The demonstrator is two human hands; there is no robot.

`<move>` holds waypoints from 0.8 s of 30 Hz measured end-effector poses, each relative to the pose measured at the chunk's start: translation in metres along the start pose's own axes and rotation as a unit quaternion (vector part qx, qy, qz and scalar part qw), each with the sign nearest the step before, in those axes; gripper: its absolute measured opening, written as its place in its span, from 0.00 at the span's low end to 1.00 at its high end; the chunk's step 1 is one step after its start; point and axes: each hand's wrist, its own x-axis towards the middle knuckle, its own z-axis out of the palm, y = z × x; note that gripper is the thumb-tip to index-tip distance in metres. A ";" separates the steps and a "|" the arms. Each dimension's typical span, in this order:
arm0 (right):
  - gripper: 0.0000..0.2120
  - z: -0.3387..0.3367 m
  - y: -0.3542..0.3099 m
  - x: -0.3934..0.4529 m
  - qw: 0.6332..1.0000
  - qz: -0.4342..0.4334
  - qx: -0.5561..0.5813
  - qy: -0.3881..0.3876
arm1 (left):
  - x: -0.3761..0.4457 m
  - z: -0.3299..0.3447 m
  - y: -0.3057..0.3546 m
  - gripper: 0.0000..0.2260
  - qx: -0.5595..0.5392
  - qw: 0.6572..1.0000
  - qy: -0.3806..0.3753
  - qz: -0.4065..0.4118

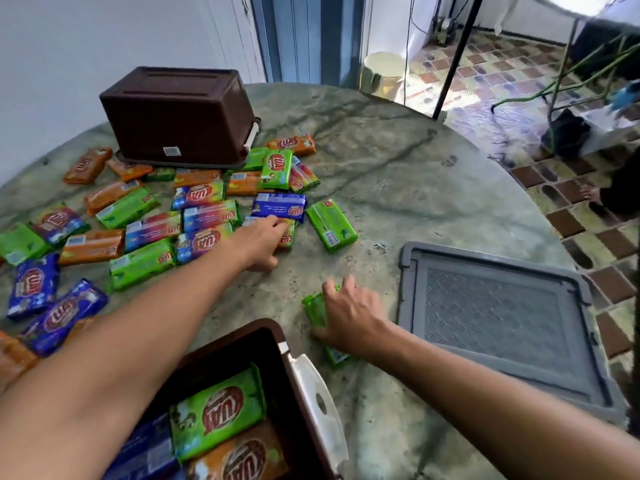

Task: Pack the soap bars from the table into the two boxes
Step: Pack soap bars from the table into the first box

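Mid-pack, the right hand (349, 317) grips a green soap bar (316, 309) on the tabletop (398, 174) just beside the open box (294, 344), while the left hand (261, 242), fingers extended, touches an orange-green bar (288, 233) ahead; next, probably lift both into the box.

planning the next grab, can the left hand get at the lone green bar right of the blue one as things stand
Probably yes. The left hand rests on a bar beside the blue bar, and the lone green bar lies just to its right on bare table, nothing stacked on it or between them.
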 end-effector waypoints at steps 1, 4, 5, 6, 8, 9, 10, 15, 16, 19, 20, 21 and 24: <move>0.36 0.003 0.000 0.000 1.000 0.003 0.003 -0.008 | 0.000 0.004 0.001 0.33 -0.002 1.000 0.011 -0.005; 0.42 0.011 0.000 -0.001 1.000 0.008 0.013 -0.019 | 0.002 0.007 0.003 0.30 0.003 0.999 0.036 0.006; 0.42 0.014 -0.001 -0.001 1.000 0.009 0.014 -0.016 | 0.002 0.006 0.003 0.28 0.006 0.999 0.032 0.015; 0.42 0.016 -0.001 -0.001 1.000 0.010 0.015 -0.009 | 0.002 0.005 0.002 0.27 0.008 0.999 0.024 0.023; 0.41 0.019 0.000 -0.002 1.000 0.009 0.020 -0.002 | 0.000 0.005 0.000 0.27 0.018 0.999 0.008 0.038; 0.41 0.019 0.001 -0.002 1.000 0.007 0.024 -0.005 | -0.002 0.006 -0.001 0.28 0.028 0.999 0.005 0.042; 0.42 0.020 0.003 -0.002 1.000 0.006 0.028 -0.010 | -0.004 0.007 -0.001 0.28 0.036 0.998 0.002 0.043; 0.41 0.004 0.007 -0.007 0.996 0.014 0.080 -0.027 | -0.032 -0.004 0.000 0.26 -0.016 1.000 -0.015 0.023; 0.40 -0.004 0.006 -0.008 0.996 0.012 0.090 -0.018 | -0.042 -0.012 0.000 0.26 -0.054 0.998 -0.008 0.013; 0.39 -0.035 -0.006 -0.014 0.993 -0.012 0.106 0.048 | -0.084 -0.042 -0.001 0.28 -0.158 0.986 0.045 -0.022; 0.39 -0.047 -0.011 -0.017 0.991 -0.025 0.100 0.079 | -0.100 -0.053 -0.001 0.30 -0.179 0.981 0.064 -0.027; 0.39 -0.059 -0.021 -0.023 0.989 -0.046 0.086 0.110 | -0.124 -0.063 -0.001 0.31 -0.190 0.978 0.082 -0.030; 0.42 -0.086 -0.046 -0.042 0.975 -0.122 0.044 0.180 | -0.183 -0.084 -0.004 0.33 -0.188 0.974 0.119 -0.044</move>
